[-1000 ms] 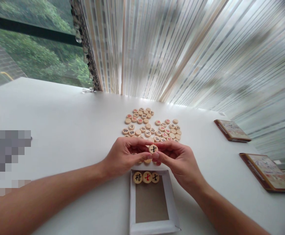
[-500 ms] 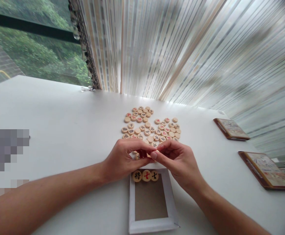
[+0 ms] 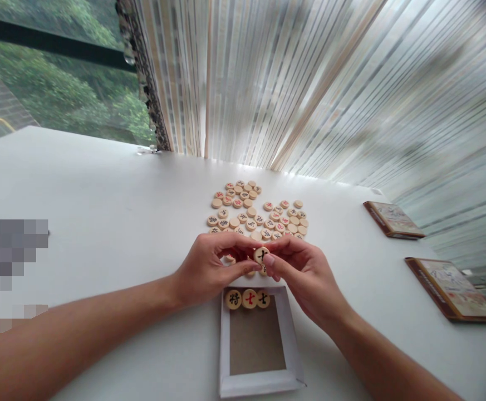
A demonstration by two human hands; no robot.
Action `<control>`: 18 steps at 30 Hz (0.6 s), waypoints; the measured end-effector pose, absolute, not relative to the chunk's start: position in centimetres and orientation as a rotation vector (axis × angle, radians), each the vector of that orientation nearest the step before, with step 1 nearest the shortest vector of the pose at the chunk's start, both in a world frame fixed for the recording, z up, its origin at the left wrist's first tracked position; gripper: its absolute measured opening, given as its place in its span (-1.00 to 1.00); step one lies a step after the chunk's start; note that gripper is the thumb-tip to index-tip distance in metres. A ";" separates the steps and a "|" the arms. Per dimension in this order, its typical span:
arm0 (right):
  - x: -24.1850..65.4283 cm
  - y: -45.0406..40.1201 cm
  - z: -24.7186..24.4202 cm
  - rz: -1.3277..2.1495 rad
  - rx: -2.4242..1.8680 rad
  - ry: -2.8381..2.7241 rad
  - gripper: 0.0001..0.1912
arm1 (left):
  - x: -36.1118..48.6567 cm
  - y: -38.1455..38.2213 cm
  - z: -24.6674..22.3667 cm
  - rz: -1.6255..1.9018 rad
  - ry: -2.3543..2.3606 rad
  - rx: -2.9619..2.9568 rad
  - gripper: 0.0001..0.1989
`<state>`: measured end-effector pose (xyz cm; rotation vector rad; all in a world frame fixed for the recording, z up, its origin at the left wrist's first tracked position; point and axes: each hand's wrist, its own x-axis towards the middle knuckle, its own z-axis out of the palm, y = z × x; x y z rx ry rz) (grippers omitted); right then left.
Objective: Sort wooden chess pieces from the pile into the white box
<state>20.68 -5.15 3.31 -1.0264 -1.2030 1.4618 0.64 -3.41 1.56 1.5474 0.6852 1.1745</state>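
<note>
Between the fingertips of both hands is a round wooden Chinese chess piece (image 3: pixel 261 255), its black character turned toward me. My left hand (image 3: pixel 217 262) pinches it from the left, and my right hand (image 3: pixel 299 270) grips it from the right with the thumb on its face. Just below them lies a shallow white box (image 3: pixel 226 351) with a brown bottom. Along its far end sit three pieces in a row: a black-marked one (image 3: pixel 233 299), a red-marked one (image 3: pixel 250 299) and another black-marked one (image 3: pixel 263 299). Some pieces under my hands are partly hidden.
Many loose chess pieces (image 3: pixel 251 225), some face up in red or black and some blank side up, spread over the white table (image 3: pixel 113 223) beyond my hands. Two flat brown-edged boxes (image 3: pixel 395 219) (image 3: pixel 455 288) lie at the right. A striped curtain (image 3: pixel 246 83) hangs behind.
The chess piece between my fingers has been turned, so its black-marked face now shows. My hands have stayed almost in place. The three pieces in the box are unchanged.
</note>
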 end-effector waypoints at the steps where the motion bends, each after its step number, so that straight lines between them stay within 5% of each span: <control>1: 20.6 -5.2 3.4 1.482 -1.021 -1.184 -0.69 | 0.6 -3.4 1.6 1.178 0.689 1.542 -0.76; 6: 20.1 -5.2 3.6 1.523 -1.020 -1.144 -0.57 | 0.5 -3.5 1.5 1.231 0.692 1.662 -0.77; 18: 20.2 -5.4 3.9 1.464 -1.011 -1.264 -0.73 | 0.5 -3.4 1.9 1.288 0.666 1.914 -0.83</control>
